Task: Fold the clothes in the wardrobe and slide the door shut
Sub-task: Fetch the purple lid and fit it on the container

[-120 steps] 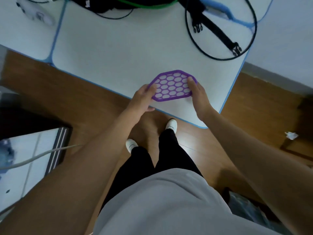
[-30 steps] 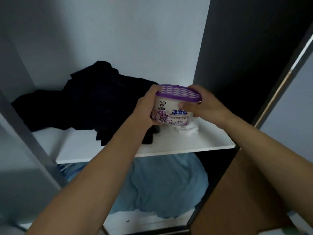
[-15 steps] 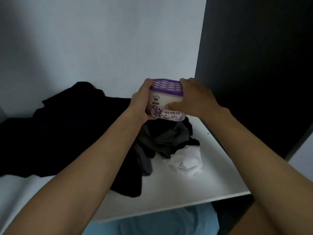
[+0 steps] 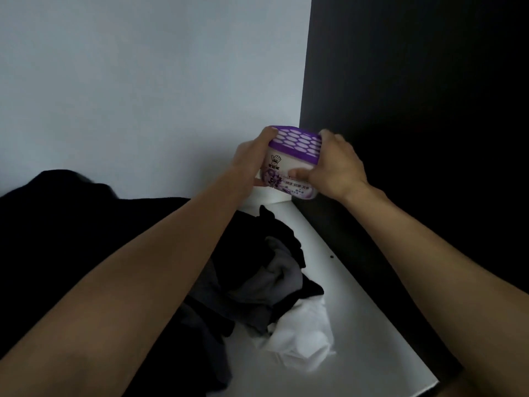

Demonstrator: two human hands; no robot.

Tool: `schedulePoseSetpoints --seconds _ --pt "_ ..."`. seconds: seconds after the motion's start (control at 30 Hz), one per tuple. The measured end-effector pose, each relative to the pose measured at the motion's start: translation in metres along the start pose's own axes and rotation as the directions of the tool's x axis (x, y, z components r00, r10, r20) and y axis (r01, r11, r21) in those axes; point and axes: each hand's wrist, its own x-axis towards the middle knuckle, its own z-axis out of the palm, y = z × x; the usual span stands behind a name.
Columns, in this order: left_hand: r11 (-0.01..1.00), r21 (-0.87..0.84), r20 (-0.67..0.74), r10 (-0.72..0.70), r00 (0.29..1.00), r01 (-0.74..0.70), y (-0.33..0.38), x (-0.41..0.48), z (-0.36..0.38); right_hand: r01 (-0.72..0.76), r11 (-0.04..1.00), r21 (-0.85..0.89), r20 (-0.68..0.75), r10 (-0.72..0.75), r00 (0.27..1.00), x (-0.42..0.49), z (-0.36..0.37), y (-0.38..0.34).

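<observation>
Up in the back right corner of the wardrobe shelf (image 4: 357, 296), the person had both hands wrapped round a white tub (image 4: 286, 173) with a purple honeycomb lid (image 4: 297, 141). The left hand (image 4: 250, 157) was curled on its left side with fingertips at the lid rim, and the right hand (image 4: 337, 170) gripped the other side, thumb across the label. Couldn't tell if the base was down on the shelf yet.

What could've gone wrong: the black clothes (image 4: 86, 239) reached close to that corner, so a base landing on a fold would probably sit crooked and tip. If the tub held liquid — just a guess from the vented lid — a tip would likely wet the pile. Squeezing near the rim might also pop the lid.

As for the shelf, it was white and smooth, with a small hole near the right edge. The black clothes sprawled unfolded across its left and middle, a grey garment (image 4: 277, 270) was bunched in them, and a crumpled white cloth (image 4: 303, 336) lay toward the front. Behind was a pale back wall (image 4: 143, 81), and a dark side panel (image 4: 415, 110) stood on the right. The door wasn't in shot.
</observation>
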Motion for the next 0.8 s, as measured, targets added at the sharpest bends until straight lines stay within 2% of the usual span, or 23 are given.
schedulePoseSetpoints --seconds 0.1,0.23,0.4,0.57,0.8 --pt "0.999 -0.016 0.003 0.037 0.999 -0.037 -0.012 0.037 0.000 -0.030 0.998 -0.063 -0.038 0.027 0.999 0.019 0.021 0.001" --pt "0.999 -0.026 0.010 -0.034 0.999 0.034 -0.051 0.083 -0.005 -0.027 0.986 -0.162 -0.023 0.024 0.999 0.039 0.066 0.006" --pt "0.987 -0.005 -0.062 -0.158 0.985 0.158 -0.113 0.118 -0.006 0.052 0.934 -0.355 0.128 -0.007 0.992 0.044 0.131 0.029" --pt "0.986 0.080 -0.143 -0.134 0.981 0.146 -0.143 0.126 -0.007 0.150 0.831 -0.535 0.211 -0.040 0.977 0.045 0.161 0.038" --pt "0.991 -0.068 -0.172 -0.129 0.977 0.119 -0.153 0.122 -0.004 0.191 0.743 -0.641 0.261 -0.023 0.965 0.055 0.166 0.038"
